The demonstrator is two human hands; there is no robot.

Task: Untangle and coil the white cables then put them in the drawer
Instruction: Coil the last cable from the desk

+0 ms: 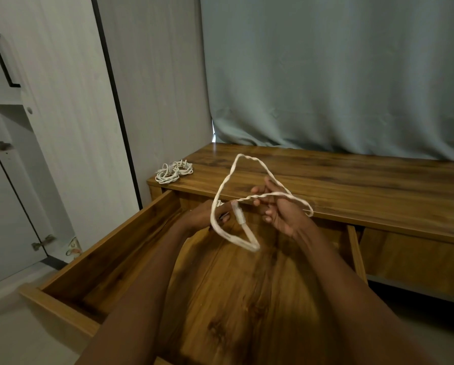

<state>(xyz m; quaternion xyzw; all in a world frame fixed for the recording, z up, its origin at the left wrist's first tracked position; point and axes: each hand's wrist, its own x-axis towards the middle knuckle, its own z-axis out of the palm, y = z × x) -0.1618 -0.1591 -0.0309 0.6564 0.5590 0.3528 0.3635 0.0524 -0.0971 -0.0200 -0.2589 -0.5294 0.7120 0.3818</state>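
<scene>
Head view, white cable (249, 198) twisted, looped, plug end dangling

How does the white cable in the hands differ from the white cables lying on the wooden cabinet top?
The white cable in the hands hangs in wide loose loops above the open wooden drawer; the coiled white cables on the cabinet top lie in small tight rings. Both hands hold the first; nothing touches the second. Both are white.

Held cable (227, 180): white, twisted, looped in air above open drawer.
Coiled cables (173, 172): white bundle, desk's left corner.
Drawer (110, 248): wooden, pulled open.
</scene>
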